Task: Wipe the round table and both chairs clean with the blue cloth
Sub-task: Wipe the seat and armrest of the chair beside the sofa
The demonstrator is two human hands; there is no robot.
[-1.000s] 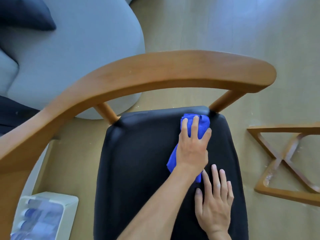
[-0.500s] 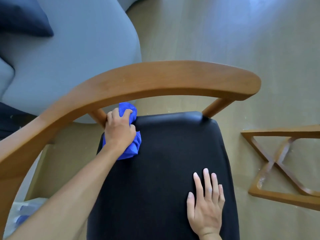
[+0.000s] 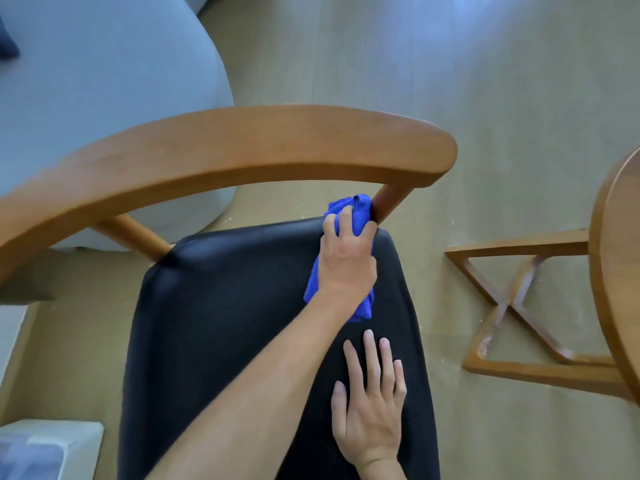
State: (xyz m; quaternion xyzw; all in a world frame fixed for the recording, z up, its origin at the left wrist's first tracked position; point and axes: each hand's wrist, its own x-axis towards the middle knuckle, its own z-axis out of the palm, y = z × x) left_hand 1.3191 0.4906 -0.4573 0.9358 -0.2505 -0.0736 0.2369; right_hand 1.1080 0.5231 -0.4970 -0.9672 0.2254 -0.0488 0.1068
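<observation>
Left hand (image 3: 348, 263) grip apparently bunches one blue cloth (image 3: 360, 211); right hand (image 3: 370, 407) flat on one chair (image 3: 242, 161).

From where I stand, much of the blue cloth (image 3: 360, 213) is buried under the left hand (image 3: 346, 261), so its fold cannot be read. The round counter (image 3: 620, 271) is cut off at the right edge, showing only a curved sliver. The chair's black seat (image 3: 225, 323) runs off the bottom, its front hidden. A white box (image 3: 52, 448) at the lower left is blurred and cropped.
</observation>
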